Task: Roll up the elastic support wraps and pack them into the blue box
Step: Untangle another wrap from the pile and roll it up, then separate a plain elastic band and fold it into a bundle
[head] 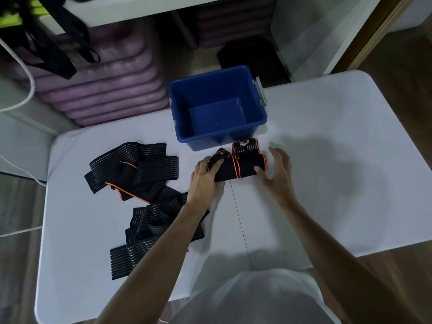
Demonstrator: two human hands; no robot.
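A black wrap with orange trim (pixel 243 166) lies rolled on the white table just in front of the blue box (pixel 217 106), which stands open with nothing inside. My left hand (pixel 205 176) grips the roll's left end, fingers curled over it. Beside the roll's right end my right hand (pixel 277 173) has its fingers spread, the thumb touching the roll. Loose striped black wraps (pixel 140 169) lie in a heap on the left, and more wraps (pixel 149 232) run under my left forearm.
The white table (pixel 327 160) has a seam down its middle and bare surface to the right. Behind it stand stacked purple mats (pixel 105 90) and a dark object (pixel 247 52) on the floor. Black straps (pixel 46 43) hang at the top left.
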